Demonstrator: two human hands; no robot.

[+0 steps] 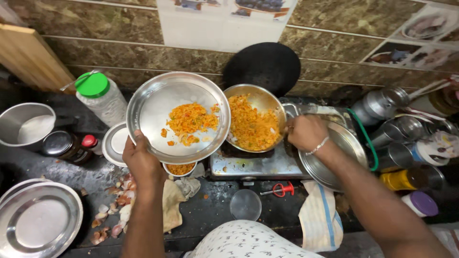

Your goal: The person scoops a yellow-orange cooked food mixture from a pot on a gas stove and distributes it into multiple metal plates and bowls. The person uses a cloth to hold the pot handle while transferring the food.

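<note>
**Head view: steel plate held tilted beside the pan of orange rice**

The left hand [141, 161] grips the steel plate [158, 102] by its rim at 7 o'clock, thumb pressed over the edge, fingers hidden beneath. The plate tilts toward the pan [267, 102], touching its rim at 3 o'clock, and carries a small heap of orange rice [191, 122]. The right hand [306, 132], closed at the pan's 3 o'clock rim, wears a bracelet; what it pinches cannot be told. The pan sits on a small stove [253, 165] on the dark desk [215, 210]. Onion peels [114, 215] lie at 7 o'clock, a green-capped jar [101, 98] at 10 o'clock. A brown tiled wall [119, 28] stands behind.
</note>
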